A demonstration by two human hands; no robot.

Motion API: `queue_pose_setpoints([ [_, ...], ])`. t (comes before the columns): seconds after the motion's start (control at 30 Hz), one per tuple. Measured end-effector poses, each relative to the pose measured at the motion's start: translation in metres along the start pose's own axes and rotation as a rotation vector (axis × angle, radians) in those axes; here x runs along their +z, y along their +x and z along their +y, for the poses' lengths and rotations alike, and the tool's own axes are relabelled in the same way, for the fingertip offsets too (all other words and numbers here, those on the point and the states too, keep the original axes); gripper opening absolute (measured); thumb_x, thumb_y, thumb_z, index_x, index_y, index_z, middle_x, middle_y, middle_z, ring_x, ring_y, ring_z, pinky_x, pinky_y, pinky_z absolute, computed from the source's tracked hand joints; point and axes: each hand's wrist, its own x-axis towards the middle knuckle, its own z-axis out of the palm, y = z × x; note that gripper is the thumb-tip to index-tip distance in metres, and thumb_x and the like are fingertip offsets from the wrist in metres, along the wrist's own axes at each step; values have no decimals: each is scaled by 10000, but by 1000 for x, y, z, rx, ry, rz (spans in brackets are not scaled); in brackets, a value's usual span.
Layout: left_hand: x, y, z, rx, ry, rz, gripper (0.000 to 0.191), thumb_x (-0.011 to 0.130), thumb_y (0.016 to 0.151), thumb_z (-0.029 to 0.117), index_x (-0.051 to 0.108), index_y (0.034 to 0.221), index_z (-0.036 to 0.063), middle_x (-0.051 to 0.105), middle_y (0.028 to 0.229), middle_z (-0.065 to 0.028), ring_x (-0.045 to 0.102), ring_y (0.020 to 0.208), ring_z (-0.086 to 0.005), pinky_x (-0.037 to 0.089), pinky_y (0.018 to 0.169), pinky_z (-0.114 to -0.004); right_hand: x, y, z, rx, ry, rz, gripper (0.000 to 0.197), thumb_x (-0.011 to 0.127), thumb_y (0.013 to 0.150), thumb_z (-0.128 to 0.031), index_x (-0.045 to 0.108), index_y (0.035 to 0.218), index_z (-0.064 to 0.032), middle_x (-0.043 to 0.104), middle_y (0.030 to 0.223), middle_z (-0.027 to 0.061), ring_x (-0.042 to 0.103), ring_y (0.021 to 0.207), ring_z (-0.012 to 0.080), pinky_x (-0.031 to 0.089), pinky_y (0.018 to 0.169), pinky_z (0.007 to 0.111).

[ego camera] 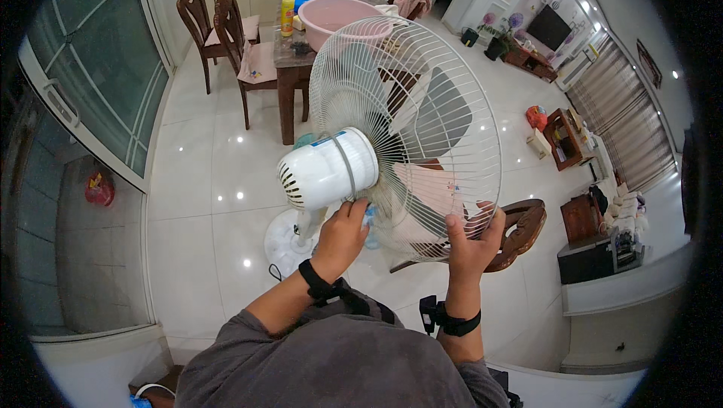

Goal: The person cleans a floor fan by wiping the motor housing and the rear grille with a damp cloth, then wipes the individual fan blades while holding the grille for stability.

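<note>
A white pedestal fan stands before me, its motor housing (327, 168) at the left and its wire guard (429, 125) facing right. Grey blades (440, 114) show through the wires. My left hand (342, 233) is at the rear of the guard just below the housing, with a bluish cloth or wipe (370, 219) at its fingers. With thumb and fingers, my right hand (474, 233) grips the guard's lower right rim. The fan's round base (288, 238) rests on the tiled floor. What the left fingertips press on is partly hidden.
Beyond the fan, a stone-topped table (291, 55) holds a pink basin (327, 15) and a yellow bottle (287, 13). Wooden chairs (229, 30) stand left of it. Another wooden chair (517, 233) is close behind the guard at the right. A glass sliding door (101, 58) lies at the left.
</note>
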Motion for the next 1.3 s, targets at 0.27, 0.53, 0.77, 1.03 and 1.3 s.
queue_pose_setpoints([
  [0.27, 28, 8, -11, 98, -172, 224, 385, 689, 788, 35, 566, 1153, 52, 616, 1055, -174, 625, 887, -393, 523, 733, -436, -7, -1, 9, -18, 144, -74, 692, 882, 702, -272, 490, 1206, -5, 502, 1068, 22, 491, 964, 119, 422, 856, 249],
  [0.53, 39, 10, -13, 105, -170, 248, 390, 696, 750, 13, 588, 1123, 47, 619, 1056, -158, 628, 902, -369, 526, 750, -422, -7, -38, 55, 159, 341, -169, 881, 910, 646, -167, 374, 1327, -7, 511, 1254, 99, 519, 1155, 212, 433, 988, 332],
  [0.77, 34, 7, -11, 216, -165, 102, 381, 663, 707, -42, 607, 1078, 28, 611, 1008, -150, 625, 902, -356, 525, 757, -410, -1, -34, 55, 111, 147, -129, 717, 850, 676, -52, 413, 1243, -17, 545, 1181, 97, 572, 1073, 191, 472, 936, 312],
  [1.03, 10, 10, -22, 275, -153, -114, 392, 656, 713, -47, 605, 1090, 46, 602, 1004, -133, 621, 910, -355, 521, 767, -407, -1, -36, 47, 190, 219, -98, 656, 863, 682, -76, 444, 1185, -30, 542, 1104, 63, 548, 987, 151, 470, 875, 284],
  [1.3, 22, 14, -2, 148, -213, 194, 384, 639, 741, -51, 596, 1113, 31, 607, 1006, -176, 616, 888, -378, 521, 750, -416, -1, -35, 41, 114, 170, -114, 673, 865, 687, -95, 445, 1206, -8, 545, 1130, 76, 553, 1018, 167, 464, 897, 295],
])
